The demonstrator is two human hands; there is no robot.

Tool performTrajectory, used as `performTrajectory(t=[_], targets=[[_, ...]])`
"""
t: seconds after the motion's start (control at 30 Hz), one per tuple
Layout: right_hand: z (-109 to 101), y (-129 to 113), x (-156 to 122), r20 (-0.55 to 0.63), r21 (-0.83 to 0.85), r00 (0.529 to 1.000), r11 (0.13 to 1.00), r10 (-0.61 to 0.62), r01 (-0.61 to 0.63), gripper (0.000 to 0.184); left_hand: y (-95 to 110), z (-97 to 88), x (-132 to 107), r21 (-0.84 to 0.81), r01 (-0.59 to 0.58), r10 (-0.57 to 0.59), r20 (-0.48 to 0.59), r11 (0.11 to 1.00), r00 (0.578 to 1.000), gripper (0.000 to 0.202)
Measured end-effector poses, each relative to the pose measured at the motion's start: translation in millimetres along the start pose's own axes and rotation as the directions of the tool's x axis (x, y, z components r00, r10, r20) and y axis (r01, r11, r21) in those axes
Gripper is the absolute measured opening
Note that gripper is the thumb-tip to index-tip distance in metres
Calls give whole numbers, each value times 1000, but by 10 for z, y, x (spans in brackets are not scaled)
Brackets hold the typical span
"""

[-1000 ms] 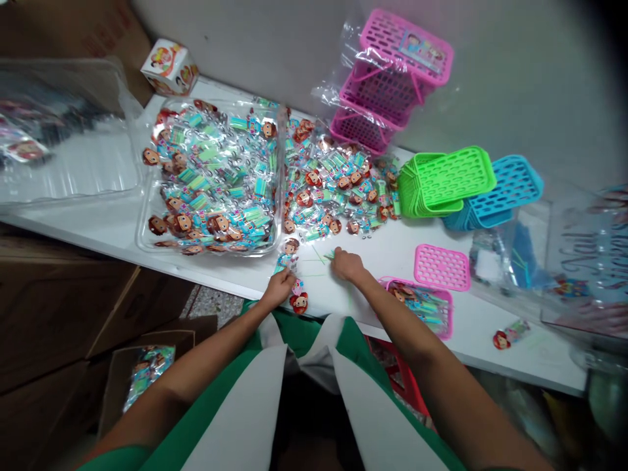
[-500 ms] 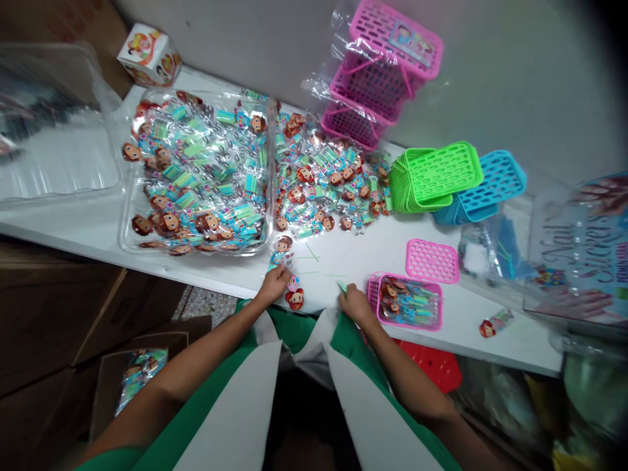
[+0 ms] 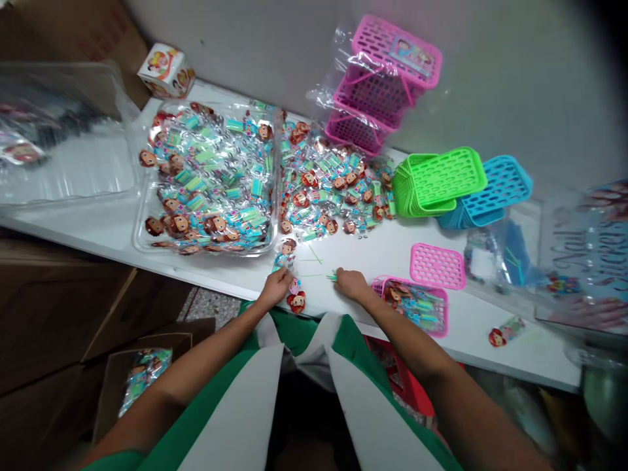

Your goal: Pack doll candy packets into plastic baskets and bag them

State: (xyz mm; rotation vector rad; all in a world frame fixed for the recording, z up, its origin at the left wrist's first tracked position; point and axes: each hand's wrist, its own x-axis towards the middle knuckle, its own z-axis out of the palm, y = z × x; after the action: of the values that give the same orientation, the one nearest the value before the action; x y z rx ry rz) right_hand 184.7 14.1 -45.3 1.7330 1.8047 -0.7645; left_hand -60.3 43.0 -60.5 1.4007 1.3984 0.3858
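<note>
My left hand (image 3: 276, 286) rests closed at the front edge of the white table (image 3: 392, 252), pinching a cartoon-girl toy packet (image 3: 296, 297) that lies there. My right hand (image 3: 349, 283) is closed a short way to the right, its fingertips on thin green strips (image 3: 332, 276) on the tabletop. Just right of that hand stands a small pink basket (image 3: 413, 304) holding several packets. A pink lid (image 3: 437, 265) lies flat behind it.
A clear tray (image 3: 210, 180) full of packets sits at left, a loose heap of packets (image 3: 333, 183) beside it. Stacked pink baskets (image 3: 380, 85), green baskets (image 3: 436, 180) and blue baskets (image 3: 495, 190) line the wall. A cardboard box (image 3: 142, 376) with packets stands on the floor.
My right hand drew back to the table's front edge beside the pink basket, then moved forward again onto the green strips. My left hand stayed on the packet.
</note>
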Motion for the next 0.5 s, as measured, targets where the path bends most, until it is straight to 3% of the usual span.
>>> performTrajectory(t=[0.23, 0.4, 0.5], targets=[[-196, -279, 174, -114, 134, 993, 990, -26, 41, 28, 0, -24, -23, -51, 32, -34, -35, 998, 999, 19], [-270, -459, 325, -80, 78, 987, 987, -136, 142, 53, -12, -43, -16, -72, 43, -46, -37, 996, 998, 18], [-256, -479, 346, -14, -19, 977, 977, -214, 213, 36, -34, -42, -3, -78, 54, -58, -43, 996, 997, 18]])
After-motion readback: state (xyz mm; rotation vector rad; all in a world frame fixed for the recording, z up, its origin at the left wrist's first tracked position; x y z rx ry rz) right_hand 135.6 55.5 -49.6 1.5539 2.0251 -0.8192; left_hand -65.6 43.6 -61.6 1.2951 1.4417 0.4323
